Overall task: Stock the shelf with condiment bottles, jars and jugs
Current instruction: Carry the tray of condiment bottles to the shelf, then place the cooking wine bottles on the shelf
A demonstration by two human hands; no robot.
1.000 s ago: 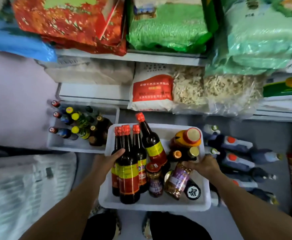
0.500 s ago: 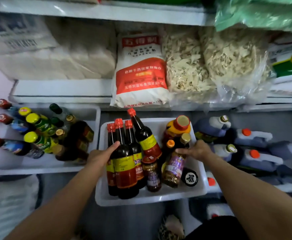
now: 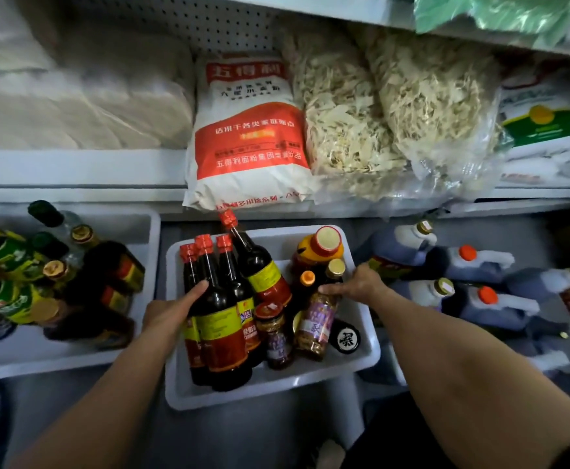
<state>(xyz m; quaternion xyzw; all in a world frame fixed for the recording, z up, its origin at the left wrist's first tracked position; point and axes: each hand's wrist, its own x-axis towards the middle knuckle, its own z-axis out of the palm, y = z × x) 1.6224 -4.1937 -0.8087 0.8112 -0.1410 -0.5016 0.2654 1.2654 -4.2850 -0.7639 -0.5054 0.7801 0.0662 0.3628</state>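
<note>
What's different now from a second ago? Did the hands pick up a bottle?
No bottle was lifted. The view dropped lower and closer to the shelf. The left hand still holds the front dark bottles, and the right hand still rests at the purple-label jar. The white tray keeps the same bottles.

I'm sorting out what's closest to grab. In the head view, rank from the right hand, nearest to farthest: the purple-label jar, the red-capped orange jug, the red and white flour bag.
1. purple-label jar: right hand fingers touch its top, in the tray.
2. red-capped orange jug: tray's back corner.
3. red and white flour bag: shelf above.
</note>
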